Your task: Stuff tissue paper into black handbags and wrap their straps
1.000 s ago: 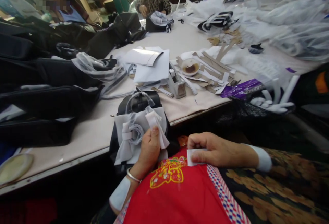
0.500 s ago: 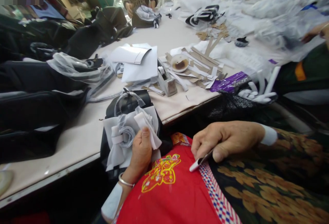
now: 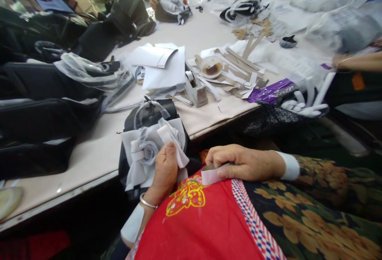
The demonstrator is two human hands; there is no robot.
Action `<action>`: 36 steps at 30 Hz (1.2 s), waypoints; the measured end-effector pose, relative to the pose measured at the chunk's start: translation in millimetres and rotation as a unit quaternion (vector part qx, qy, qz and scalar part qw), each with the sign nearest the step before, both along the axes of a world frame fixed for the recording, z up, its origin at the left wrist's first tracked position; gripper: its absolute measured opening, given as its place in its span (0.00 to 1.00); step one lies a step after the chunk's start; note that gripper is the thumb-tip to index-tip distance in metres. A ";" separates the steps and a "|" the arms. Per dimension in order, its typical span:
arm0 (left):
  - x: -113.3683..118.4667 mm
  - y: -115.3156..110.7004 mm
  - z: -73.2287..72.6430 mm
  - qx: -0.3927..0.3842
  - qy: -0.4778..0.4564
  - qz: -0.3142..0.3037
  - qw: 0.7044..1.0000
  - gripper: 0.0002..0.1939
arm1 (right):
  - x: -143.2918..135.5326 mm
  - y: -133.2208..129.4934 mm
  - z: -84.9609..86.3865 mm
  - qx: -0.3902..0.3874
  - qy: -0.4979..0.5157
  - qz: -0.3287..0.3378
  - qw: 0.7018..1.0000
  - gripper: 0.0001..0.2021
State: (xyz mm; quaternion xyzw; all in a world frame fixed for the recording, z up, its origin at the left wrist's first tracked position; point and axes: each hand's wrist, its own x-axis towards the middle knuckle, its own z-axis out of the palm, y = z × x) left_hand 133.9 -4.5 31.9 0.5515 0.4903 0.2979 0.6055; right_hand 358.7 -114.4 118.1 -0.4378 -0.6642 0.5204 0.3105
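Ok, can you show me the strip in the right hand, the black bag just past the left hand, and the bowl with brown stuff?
Strip (image 3: pixel 210 176): head view, on its pale outer face.
Black bag (image 3: pixel 151 114): head view, on its black top.
Bowl (image 3: pixel 210 76): head view, on its near rim.

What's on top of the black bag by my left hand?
A white sheet lies on the black bag, with a whitish coil on it; your left hand holds a folded white strip there. Whatever lies beneath the sheet is hidden.
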 end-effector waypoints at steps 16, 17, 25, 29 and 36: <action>0.7 -0.9 6.1 0.010 0.011 -0.006 1.000 0.27 | -11.9 44.3 2.3 0.055 0.029 0.152 0.986 0.09; 1.1 -0.7 6.6 0.012 0.013 -0.007 1.000 0.27 | -10.0 41.6 -3.8 0.047 0.026 0.115 0.992 0.09; 1.0 -0.1 3.5 0.001 0.000 -0.008 1.000 0.26 | -10.0 16.3 -33.5 -0.074 -0.025 0.004 0.997 0.21; 0.2 -0.3 -0.8 -0.006 -0.018 -0.002 1.000 0.25 | -16.0 12.1 -43.1 -0.048 -0.049 -0.004 0.998 0.19; 2.1 -0.4 3.1 -0.019 -0.036 0.017 0.999 0.24 | -18.1 7.1 -48.3 -0.108 -0.095 -0.119 0.982 0.15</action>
